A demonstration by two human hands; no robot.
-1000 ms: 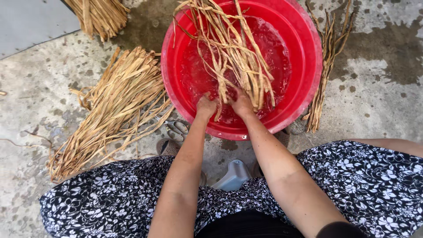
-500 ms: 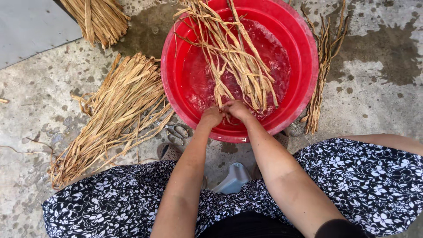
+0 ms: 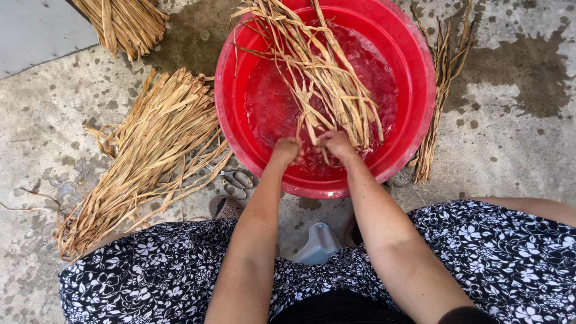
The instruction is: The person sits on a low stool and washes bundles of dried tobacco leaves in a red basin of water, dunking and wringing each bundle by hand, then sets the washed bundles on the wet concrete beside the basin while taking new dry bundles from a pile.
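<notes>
A round red basin (image 3: pixel 414 78) holds water on the wet concrete. A bundle of long dried straw-like leaves (image 3: pixel 324 72) lies across it, its far ends sticking out over the back rim. My left hand (image 3: pixel 285 150) and my right hand (image 3: pixel 336 144) are side by side at the basin's near side. Both are closed on the near ends of the leaves, at the water's surface.
A large pile of dry leaves (image 3: pixel 150 150) lies left of the basin, another bunch (image 3: pixel 123 21) at the top left, and a thin wet bunch (image 3: pixel 441 96) along the basin's right side. Scissors (image 3: pixel 237 180) lie by the basin. A grey stool (image 3: pixel 318 243) shows between my knees.
Both hands have stayed on the near ends of the leaves and shifted slightly; the bundle has moved a little in the water, which ripples.
</notes>
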